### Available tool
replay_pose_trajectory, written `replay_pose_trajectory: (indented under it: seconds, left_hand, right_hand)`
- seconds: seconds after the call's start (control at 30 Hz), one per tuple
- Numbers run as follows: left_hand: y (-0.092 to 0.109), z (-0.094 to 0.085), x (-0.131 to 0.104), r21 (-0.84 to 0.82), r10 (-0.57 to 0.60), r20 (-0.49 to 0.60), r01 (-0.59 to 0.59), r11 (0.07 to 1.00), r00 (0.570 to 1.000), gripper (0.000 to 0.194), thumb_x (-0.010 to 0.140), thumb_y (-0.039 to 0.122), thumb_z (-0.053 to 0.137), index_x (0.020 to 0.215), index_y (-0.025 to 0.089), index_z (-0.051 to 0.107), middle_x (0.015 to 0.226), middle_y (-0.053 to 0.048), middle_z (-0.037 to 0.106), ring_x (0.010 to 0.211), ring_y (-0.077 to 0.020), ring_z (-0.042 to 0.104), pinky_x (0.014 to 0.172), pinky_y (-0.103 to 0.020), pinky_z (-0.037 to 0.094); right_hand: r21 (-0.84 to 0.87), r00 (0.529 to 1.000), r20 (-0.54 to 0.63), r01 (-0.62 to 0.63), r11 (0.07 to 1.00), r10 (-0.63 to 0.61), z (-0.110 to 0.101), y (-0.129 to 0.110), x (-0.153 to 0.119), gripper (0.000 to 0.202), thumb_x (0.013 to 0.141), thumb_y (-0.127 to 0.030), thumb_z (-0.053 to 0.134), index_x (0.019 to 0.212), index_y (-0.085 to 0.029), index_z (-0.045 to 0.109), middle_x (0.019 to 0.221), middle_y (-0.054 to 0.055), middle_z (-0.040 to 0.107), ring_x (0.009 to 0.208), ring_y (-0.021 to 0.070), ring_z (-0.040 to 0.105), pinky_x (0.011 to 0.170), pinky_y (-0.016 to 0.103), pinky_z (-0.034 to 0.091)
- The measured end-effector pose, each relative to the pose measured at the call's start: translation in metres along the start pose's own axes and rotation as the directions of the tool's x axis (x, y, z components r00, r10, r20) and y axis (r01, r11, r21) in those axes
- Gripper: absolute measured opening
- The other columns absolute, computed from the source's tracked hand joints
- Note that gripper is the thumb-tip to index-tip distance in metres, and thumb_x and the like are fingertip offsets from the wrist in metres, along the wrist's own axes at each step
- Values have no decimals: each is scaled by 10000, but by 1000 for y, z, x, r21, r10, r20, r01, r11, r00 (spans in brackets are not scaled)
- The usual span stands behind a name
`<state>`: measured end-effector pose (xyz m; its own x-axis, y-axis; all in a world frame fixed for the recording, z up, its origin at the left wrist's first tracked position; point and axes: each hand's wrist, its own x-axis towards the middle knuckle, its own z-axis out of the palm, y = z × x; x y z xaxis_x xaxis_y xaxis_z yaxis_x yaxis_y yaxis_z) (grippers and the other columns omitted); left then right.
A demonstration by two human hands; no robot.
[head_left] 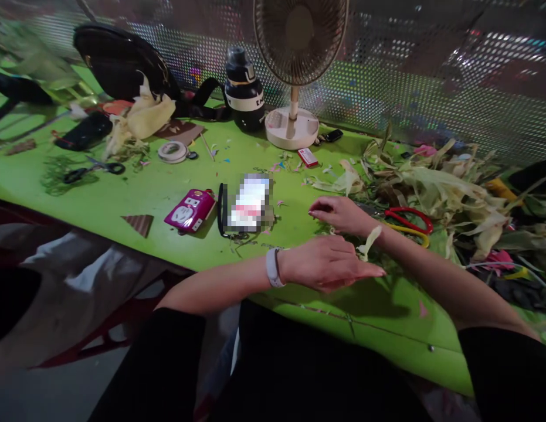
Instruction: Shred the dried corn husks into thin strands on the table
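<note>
My left hand [328, 264], with a pale band on its wrist, hovers over the green table. Its fingers are bent and closed, the forefinger pointing right. A small strip of pale corn husk [368, 245] stands up from behind its knuckles and appears to be held there; the grip itself is hidden. Just beyond, my right hand [343, 214] reaches in from the right with loosely curved fingers, and nothing shows in them. The scissors with red and yellow handles [409, 220] lie beside my right forearm, against a heap of dried corn husks [448, 187].
Left of my hands are a phone with a blurred screen [250, 202] and a magenta device [191, 210]. Farther back stand a fan [292, 129] and a black bottle [245, 94]. Dark scissors [94, 168], a tape roll [172, 152] and a black bag [123, 61] lie leftward.
</note>
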<state>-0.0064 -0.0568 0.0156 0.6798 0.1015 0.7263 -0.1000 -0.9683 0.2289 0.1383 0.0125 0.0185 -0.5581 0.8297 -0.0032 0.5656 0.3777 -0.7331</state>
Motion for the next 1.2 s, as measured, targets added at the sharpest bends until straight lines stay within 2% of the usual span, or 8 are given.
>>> replay_pose_trajectory:
  seconds: [0.4,0.57,0.67,0.73,0.83,1.0,1.07,1.2]
  left_hand:
    - [1,2,-4,17,-70,19,70,997,997,319,933,172,444,1206,161,609,805,-30,676,788,-110,626,739,-222,471]
    - [0,2,-4,-67,-85,-79,80,995,993,341,911,144,474,1241,153,561,806,-33,692,777,-132,641,754,-250,500]
    - [4,-1,0,-227,-244,-141,209,951,959,309,917,139,488,1216,159,566,912,-65,726,828,-141,664,777,-267,518]
    - [6,-4,2,-428,-422,-164,321,845,892,256,943,178,469,1164,174,600,961,-79,729,876,-143,682,787,-272,531]
    - [4,-12,3,-677,-657,-221,372,635,721,213,946,279,496,1057,181,650,995,-96,723,903,-163,695,765,-289,543]
    - [-25,-29,-1,-732,-822,-472,378,567,319,229,910,403,538,1001,236,666,1047,-50,723,994,-170,670,783,-297,524]
    - [-39,-30,-4,-709,-854,-448,476,520,264,209,874,392,593,979,242,695,1076,-39,725,1042,-166,651,859,-302,507]
    - [-53,-17,-7,-757,-945,-207,571,318,252,243,837,402,642,952,208,735,1047,-51,740,1026,-158,645,935,-308,476]
  right_hand:
    - [-272,975,51,224,936,-218,60,-10,52,75,863,-213,641,893,-170,694,862,65,646,841,182,542,756,288,389]
    - [-383,940,-10,311,870,-341,39,-5,44,106,888,-190,596,866,-162,696,857,87,665,850,205,568,783,317,417]
    - [-485,913,-121,288,826,-389,9,1,31,163,917,-211,544,878,-175,698,869,98,670,860,223,573,796,345,428]
    - [-515,898,-187,255,819,-397,-12,6,20,176,924,-239,534,878,-194,698,885,94,673,873,229,574,822,364,434]
    - [-541,886,-289,161,826,-362,-41,14,2,194,926,-267,525,857,-217,700,880,88,672,890,240,578,858,390,435]
    - [-468,872,-411,49,882,-267,-78,19,-25,161,896,-284,561,839,-230,701,880,89,674,906,256,586,874,420,440]
    - [-408,877,-420,49,912,-235,-87,16,-32,139,880,-292,585,828,-230,698,870,83,672,896,250,589,869,413,447]
    - [-255,892,-410,89,963,-191,-94,8,-38,143,853,-327,619,813,-215,696,827,62,660,831,220,598,818,378,462]
